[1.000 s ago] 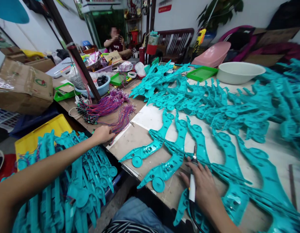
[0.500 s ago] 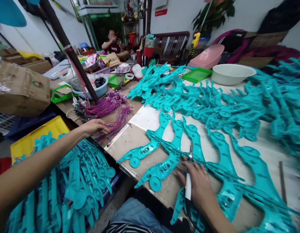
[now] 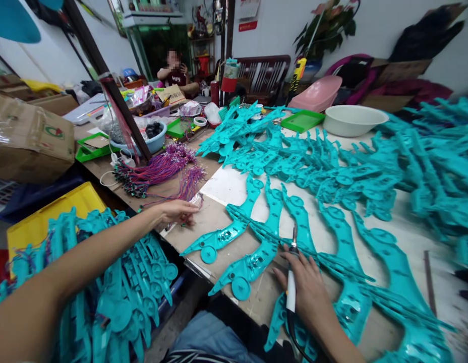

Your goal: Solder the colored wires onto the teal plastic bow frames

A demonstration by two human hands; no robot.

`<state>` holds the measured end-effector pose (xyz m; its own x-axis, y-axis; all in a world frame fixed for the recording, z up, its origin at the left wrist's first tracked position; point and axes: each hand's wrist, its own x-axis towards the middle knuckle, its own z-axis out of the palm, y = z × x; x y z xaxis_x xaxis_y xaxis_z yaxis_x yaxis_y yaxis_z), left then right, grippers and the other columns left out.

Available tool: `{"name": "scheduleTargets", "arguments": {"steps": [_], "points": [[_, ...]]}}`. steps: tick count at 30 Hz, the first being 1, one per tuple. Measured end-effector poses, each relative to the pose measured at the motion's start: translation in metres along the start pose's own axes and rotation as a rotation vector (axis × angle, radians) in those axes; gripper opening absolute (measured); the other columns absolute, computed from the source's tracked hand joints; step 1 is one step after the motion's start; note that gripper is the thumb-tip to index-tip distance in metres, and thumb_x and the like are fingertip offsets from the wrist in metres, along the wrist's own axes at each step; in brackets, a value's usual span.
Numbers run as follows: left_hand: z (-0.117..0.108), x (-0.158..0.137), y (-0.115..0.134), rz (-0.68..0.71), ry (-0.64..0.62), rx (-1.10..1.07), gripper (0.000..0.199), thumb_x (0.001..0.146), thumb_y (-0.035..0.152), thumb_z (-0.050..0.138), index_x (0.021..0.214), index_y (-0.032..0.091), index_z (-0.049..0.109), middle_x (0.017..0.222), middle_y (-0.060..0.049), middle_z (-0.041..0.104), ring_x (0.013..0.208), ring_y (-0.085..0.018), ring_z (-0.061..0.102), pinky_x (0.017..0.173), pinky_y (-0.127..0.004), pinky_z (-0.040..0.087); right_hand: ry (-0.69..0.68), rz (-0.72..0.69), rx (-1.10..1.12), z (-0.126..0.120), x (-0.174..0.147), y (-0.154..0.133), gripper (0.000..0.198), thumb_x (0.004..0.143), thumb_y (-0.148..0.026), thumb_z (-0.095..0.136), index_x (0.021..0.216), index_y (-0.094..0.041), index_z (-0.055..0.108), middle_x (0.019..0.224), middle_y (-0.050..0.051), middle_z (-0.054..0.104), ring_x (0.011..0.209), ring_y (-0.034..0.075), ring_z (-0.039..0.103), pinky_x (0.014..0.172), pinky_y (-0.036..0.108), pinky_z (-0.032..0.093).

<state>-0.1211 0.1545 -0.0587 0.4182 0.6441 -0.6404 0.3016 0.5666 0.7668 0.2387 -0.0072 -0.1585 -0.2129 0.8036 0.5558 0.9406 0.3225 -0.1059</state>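
Observation:
My left hand [image 3: 178, 212] is over the table's left edge, beside a small bunch of red and blue wires [image 3: 191, 182]. Its fingers are pinched on a thin wire lead, mostly hidden by the hand. My right hand [image 3: 309, 280] rests on the turquoise plastic pieces with a soldering iron [image 3: 291, 290] between thumb and fingers. The iron's white handle lies under the fingers and its metal tip points away from me. Curved turquoise pieces [image 3: 239, 264] with round discs lie in a row, crossed by a long stack of thin turquoise strips [image 3: 264, 232].
A larger wire bundle [image 3: 158, 171] lies near a dark post [image 3: 116, 101]. Turquoise parts [image 3: 120, 297] fill a yellow crate [image 3: 56, 209] at left; more are heaped at the back right. A white basin [image 3: 355, 121] and green tray [image 3: 302, 121] stand behind. A person [image 3: 177, 75] sits far back.
My left hand has moved right and toward me, away from the small wire bunch, with the lead in its fingers. My right hand keeps the soldering iron in nearly the same place.

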Motion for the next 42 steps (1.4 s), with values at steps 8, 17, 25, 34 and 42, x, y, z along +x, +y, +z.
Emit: {"name": "scheduleTargets", "arguments": {"steps": [8, 17, 25, 34, 42], "points": [[0.001, 0.004, 0.028, 0.069, 0.074, 0.015, 0.022, 0.065, 0.012, 0.073, 0.07, 0.014, 0.051, 0.054, 0.004, 0.052, 0.043, -0.005, 0.043, 0.046, -0.019, 0.032, 0.042, -0.011, -0.011, 0.0, -0.001, -0.004, 0.035, 0.096, -0.042, 0.039, 0.119, -0.019, 0.053, 0.115, 0.013, 0.068, 0.12, 0.032, 0.058, 0.098, 0.054, 0.045], [-0.022, -0.028, 0.162, 0.562, 0.383, -0.129, 0.026, 0.094, 0.017, 0.048, 0.068, 0.018, 0.045, 0.045, 0.007, 0.034, 0.039, -0.007, 0.027, 0.044, -0.02, 0.027, 0.011, 0.029, -0.006, 0.001, -0.004, -0.004, 0.035, 0.095, -0.042, 0.042, 0.121, -0.022, 0.053, 0.118, 0.012, 0.068, 0.121, 0.031, 0.058, 0.101, 0.055, 0.044], [-0.01, -0.038, 0.203, 0.67, 0.548, -0.043, 0.023, 0.096, 0.013, 0.045, 0.073, 0.014, 0.047, 0.049, 0.007, 0.041, 0.042, -0.005, 0.02, 0.046, -0.023, 0.016, 0.012, 0.001, -0.037, -0.002, -0.002, -0.005, 0.036, 0.096, -0.041, 0.04, 0.122, -0.02, 0.053, 0.118, 0.013, 0.068, 0.12, 0.031, 0.058, 0.097, 0.054, 0.047], [-0.01, -0.07, 0.194, 0.914, 0.564, 0.058, 0.018, 0.097, 0.017, 0.044, 0.085, 0.009, 0.056, 0.056, 0.005, 0.037, 0.048, -0.004, 0.026, 0.054, -0.021, 0.018, -0.012, -0.004, -0.004, -0.005, 0.002, -0.005, 0.032, 0.096, -0.039, 0.042, 0.119, -0.02, 0.053, 0.119, 0.013, 0.068, 0.121, 0.031, 0.058, 0.097, 0.055, 0.047], [-0.034, -0.058, 0.19, 0.706, 0.786, 0.183, 0.014, 0.084, 0.021, 0.063, 0.074, 0.014, 0.057, 0.047, 0.007, 0.037, 0.048, -0.007, 0.024, 0.051, -0.024, 0.016, -0.067, -0.002, 0.019, -0.006, -0.001, 0.002, 0.03, 0.094, -0.036, 0.045, 0.119, -0.021, 0.054, 0.12, 0.014, 0.067, 0.12, 0.031, 0.059, 0.097, 0.054, 0.048]]}}
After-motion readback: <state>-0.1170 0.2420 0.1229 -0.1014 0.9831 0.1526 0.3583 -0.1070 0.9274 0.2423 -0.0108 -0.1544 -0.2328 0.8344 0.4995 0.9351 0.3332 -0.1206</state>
